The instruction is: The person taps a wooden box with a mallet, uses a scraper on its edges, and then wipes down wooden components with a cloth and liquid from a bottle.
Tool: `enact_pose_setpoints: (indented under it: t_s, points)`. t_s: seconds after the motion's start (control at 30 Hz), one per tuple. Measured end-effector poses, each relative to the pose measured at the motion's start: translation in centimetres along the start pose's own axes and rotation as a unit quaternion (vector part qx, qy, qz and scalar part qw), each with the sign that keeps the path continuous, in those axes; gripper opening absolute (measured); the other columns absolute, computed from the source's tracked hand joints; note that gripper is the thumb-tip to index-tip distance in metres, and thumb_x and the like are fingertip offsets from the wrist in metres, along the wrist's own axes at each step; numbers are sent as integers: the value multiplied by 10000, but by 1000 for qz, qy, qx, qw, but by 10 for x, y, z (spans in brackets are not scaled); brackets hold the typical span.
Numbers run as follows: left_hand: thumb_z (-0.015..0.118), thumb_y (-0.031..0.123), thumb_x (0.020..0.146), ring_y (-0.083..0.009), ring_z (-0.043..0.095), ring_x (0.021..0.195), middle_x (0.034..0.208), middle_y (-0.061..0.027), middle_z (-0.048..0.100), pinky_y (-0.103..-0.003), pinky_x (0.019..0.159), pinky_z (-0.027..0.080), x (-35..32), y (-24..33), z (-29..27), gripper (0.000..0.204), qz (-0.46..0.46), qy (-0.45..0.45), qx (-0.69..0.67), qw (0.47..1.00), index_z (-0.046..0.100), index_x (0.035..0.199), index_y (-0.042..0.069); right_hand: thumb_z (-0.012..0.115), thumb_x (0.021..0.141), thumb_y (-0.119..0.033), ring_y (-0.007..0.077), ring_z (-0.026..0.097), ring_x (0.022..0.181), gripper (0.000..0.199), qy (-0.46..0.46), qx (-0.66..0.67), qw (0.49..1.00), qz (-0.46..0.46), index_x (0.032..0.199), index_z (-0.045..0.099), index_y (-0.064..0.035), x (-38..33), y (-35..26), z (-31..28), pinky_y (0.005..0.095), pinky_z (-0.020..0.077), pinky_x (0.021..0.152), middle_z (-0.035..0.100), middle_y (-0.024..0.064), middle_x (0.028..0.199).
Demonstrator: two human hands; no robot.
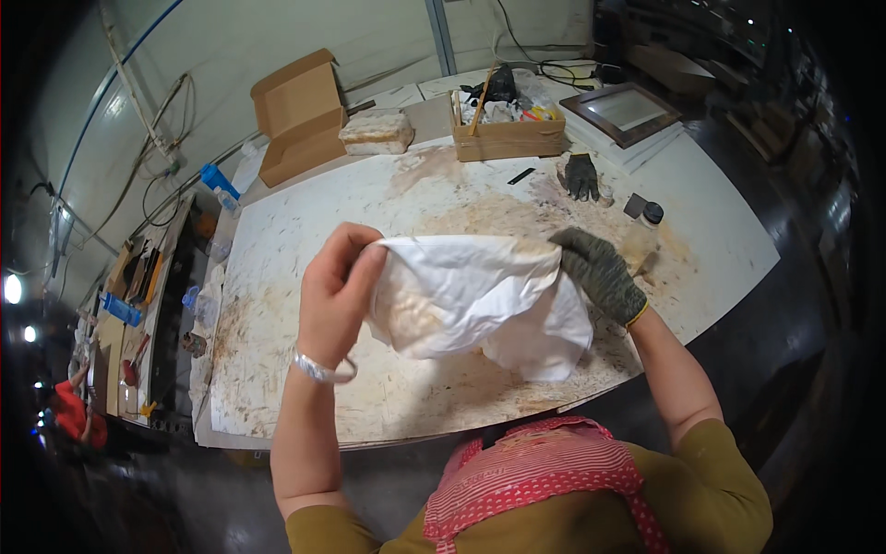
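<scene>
At the far left, beyond the left edge of the table (277,406), a lower side bench (138,305) carries a jumble of tools, and a blue bottle (220,181) lies near the table's back left corner. The table's left stretch, from that edge in to the left hand (337,295), is a broad stained board with nothing standing on it, so there is open room there. An open cardboard box (297,115) sits at the back left edge, with a pale block (377,132) just beside it.

The left hand is bare, wears a silver bracelet (318,369), and pinches the left rim of a crumpled white cloth (471,300) between thumb and fingers. The cloth is held above the middle of the table, towards the near edge, its lower folds hanging close to the board; a tan stain shows on its left part.

The right hand (600,272) wears a dark knit glove and grips the cloth's upper right corner, fingers closed over the fabric.

Behind the cloth, a wooden tray (508,138) full of small items stands near the back edge. To its right a spare dark glove (581,175) lies flat, then a small dark jar (652,214) close to the right edge. A framed panel (623,111) rests on white sheets at the back right corner. The right near corner of the table is bare board.
</scene>
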State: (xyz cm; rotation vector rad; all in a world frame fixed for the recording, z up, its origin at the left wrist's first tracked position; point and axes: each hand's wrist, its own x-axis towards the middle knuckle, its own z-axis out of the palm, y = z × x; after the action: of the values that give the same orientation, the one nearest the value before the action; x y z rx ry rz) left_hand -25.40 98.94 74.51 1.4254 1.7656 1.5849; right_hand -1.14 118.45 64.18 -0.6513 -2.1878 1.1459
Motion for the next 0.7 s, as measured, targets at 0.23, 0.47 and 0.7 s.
enact_pose_setpoints:
  t_s: [0.23,0.47,0.7]
  points:
    - [664,221,811,-171,574,991,1121,-97,602,-309,833,457,-28,-51,24,450,45,-377,230,896,527,1217,84,515,900,-170,193,552,1012,263,55,591,804,43,1124,526,-31,-7,-12,6,333,437,947,586,89,1064]
    - [609,217,835,-273,584,988,1068,-131,606,-345,896,442,-31,-161,126,430,38,-237,-9,971,475,1188,11,521,877,-135,194,505,1102,371,46,263,964,15,1222,434,-31,-45,-39,22,320,394,986,547,101,1153]
    - [546,114,848,-133,600,812,893,-61,619,-291,722,508,-21,-104,132,122,-294,-114,-432,845,539,945,42,537,830,-12,214,558,1042,385,80,618,754,207,1208,485,-66,-113,78,-24,396,468,898,548,117,1155]
